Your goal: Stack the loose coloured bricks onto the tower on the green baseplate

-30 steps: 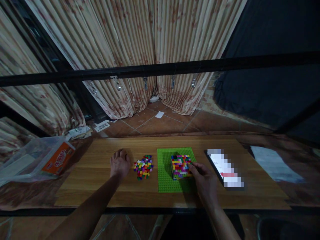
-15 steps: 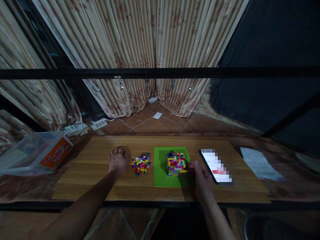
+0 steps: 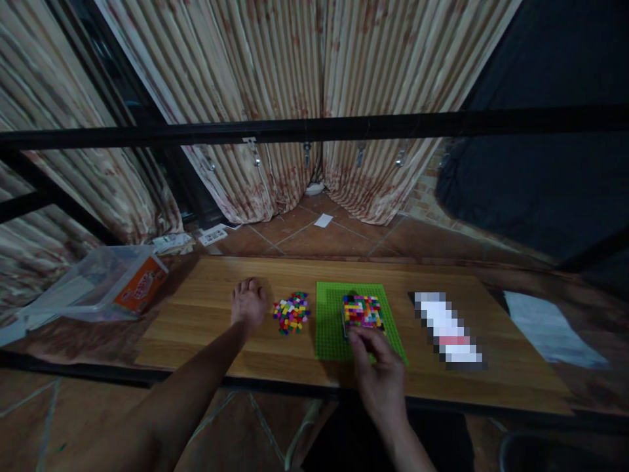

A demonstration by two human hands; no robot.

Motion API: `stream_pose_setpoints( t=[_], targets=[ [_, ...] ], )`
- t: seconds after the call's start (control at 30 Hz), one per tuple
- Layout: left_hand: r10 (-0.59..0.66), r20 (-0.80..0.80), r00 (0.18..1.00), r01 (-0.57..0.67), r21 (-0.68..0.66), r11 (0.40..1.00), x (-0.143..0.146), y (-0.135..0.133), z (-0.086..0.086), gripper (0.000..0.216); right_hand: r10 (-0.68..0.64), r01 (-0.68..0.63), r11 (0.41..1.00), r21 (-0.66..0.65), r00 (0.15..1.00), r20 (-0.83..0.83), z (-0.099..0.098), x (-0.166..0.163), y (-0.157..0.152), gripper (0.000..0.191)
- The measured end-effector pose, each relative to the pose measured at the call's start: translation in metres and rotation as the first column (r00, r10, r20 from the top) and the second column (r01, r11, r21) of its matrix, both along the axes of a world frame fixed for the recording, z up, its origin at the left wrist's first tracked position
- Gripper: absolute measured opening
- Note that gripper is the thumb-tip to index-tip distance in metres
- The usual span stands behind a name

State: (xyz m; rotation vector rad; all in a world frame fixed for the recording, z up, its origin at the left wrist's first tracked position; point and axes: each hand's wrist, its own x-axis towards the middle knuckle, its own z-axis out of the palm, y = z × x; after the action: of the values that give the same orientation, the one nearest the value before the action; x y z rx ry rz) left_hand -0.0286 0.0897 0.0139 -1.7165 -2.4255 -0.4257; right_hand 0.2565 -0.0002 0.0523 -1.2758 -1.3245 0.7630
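Observation:
A green baseplate (image 3: 330, 321) lies on the wooden table (image 3: 206, 308). On it stands a square block of many-coloured small bricks (image 3: 362, 311). My right hand (image 3: 376, 377) reaches up to the block's near edge, fingertips touching or almost touching it; whether it grips anything is unclear. To the left of the plate lies a loose pile of coloured bricks (image 3: 291, 313). My left hand (image 3: 248, 304) rests on the table just left of that pile, fingers curled, holding nothing that I can see.
A phone with a lit screen (image 3: 448, 328) lies right of the baseplate. A clear plastic box with an orange label (image 3: 111, 283) sits off the table's left end. A black bar (image 3: 314, 128) crosses the view above. Paper (image 3: 550, 328) lies far right.
My right hand has moved from the block's right side to its near edge. The view has shifted; the left hand stays beside the loose pile.

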Motion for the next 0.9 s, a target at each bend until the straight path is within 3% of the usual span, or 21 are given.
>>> stream_pose_setpoints(
  t=[0.1,0.27,0.43,0.57,0.9],
  targets=[
    [0.012,0.016,1.0,-0.012,0.001,1.0,0.0,0.0,-0.001,0.04,0.185,-0.192,0.981,0.025,0.968,0.171,-0.013,-0.032,-0.002,0.02],
    [0.012,0.03,0.999,-0.012,-0.003,1.0,0.0,0.0,-0.002,0.041,0.204,-0.236,0.971,0.049,0.912,0.357,-0.034,-0.061,0.011,0.026],
    [0.015,0.047,0.999,-0.015,-0.004,1.0,0.0,0.0,-0.002,0.04,0.27,-0.312,0.95,-0.019,0.79,0.55,-0.027,-0.072,0.03,0.033],
    [0.017,0.048,0.999,-0.017,-0.006,1.0,0.0,0.0,-0.002,0.04,0.29,-0.322,0.944,-0.075,0.699,0.654,-0.022,-0.078,0.036,0.026],
    [0.007,0.034,0.999,-0.007,-0.002,1.0,0.0,0.0,-0.001,0.039,0.267,-0.289,0.953,-0.092,0.654,0.708,-0.02,-0.081,0.036,0.022]
  ],
)
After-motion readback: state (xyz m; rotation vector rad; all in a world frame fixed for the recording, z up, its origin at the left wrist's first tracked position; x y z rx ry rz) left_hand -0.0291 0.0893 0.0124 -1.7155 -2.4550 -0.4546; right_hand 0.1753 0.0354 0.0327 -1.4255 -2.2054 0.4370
